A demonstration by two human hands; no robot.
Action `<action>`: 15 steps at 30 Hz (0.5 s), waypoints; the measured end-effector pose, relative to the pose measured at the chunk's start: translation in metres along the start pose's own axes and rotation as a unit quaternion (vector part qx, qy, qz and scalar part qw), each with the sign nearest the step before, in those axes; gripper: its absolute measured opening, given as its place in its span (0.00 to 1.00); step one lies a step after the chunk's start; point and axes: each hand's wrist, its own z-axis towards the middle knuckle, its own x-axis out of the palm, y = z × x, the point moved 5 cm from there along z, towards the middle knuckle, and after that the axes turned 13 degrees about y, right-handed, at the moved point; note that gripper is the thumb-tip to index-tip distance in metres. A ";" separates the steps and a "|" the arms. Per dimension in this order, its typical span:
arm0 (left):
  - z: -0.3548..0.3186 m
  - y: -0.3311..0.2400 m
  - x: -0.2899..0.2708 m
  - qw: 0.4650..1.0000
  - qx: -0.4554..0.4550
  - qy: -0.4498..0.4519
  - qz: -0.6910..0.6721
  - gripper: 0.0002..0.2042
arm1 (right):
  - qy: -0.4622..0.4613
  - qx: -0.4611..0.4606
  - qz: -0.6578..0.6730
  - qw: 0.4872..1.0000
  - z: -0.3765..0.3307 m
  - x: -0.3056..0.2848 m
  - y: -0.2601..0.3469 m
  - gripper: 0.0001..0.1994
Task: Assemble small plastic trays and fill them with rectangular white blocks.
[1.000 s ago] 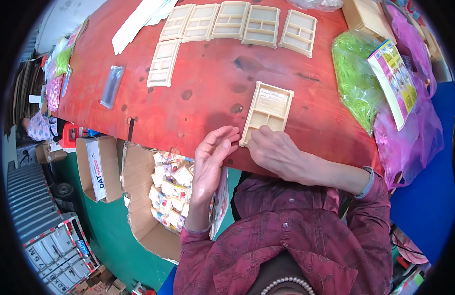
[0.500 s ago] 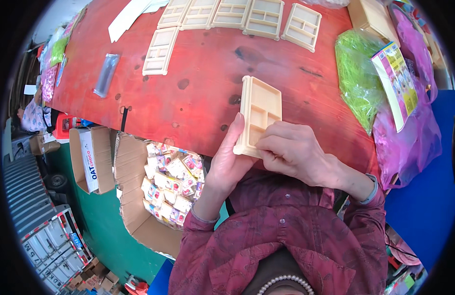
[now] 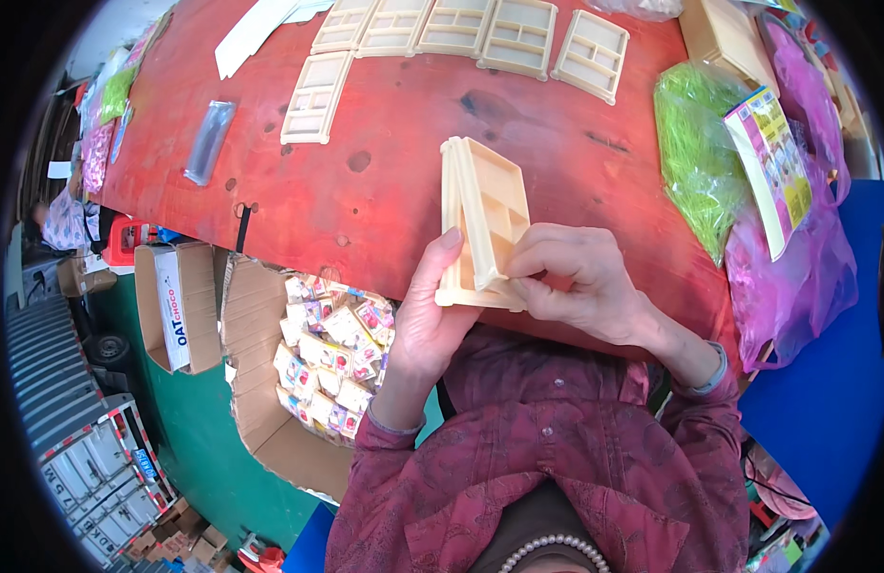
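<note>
Two hands close together on one cream compartmented tray (image 3: 504,180), tilted just over the near edge of the red tabletop (image 3: 394,215). Left hand (image 3: 428,310) clasps its left side, thumb on the rail; right hand (image 3: 580,285) pinches the near right corner. I note two layers, skewed at the near end. Step in hand, my judgement: working these layers against each other; whether fitting or parting, I cannot tell. Next move probably calls for a steady left hold while the right fingertips guide that corner without twisting. Containers: six similar trays (image 3: 518,38) sit toward the far edge, five in a row, one nearer at the row's left end; compartment contents too small to read. Below the near edge, an open carton (image 3: 251,372) holds many small packets (image 3: 342,349). Near the right edge, a clear bag (image 3: 695,158) contains green shreds.
</note>
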 end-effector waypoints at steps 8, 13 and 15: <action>-0.026 -0.031 -0.033 0.995 0.058 0.074 0.014 0.30 | -0.026 -0.075 -0.187 0.979 0.062 -0.009 -0.009 0.06; -0.056 -0.053 -0.051 0.987 0.159 0.006 0.018 0.35 | 0.070 -0.097 -0.322 0.939 0.123 0.035 -0.064 0.06; -0.061 -0.060 -0.051 0.981 0.192 0.012 0.034 0.35 | 0.110 -0.088 -0.382 0.914 0.140 0.051 -0.080 0.07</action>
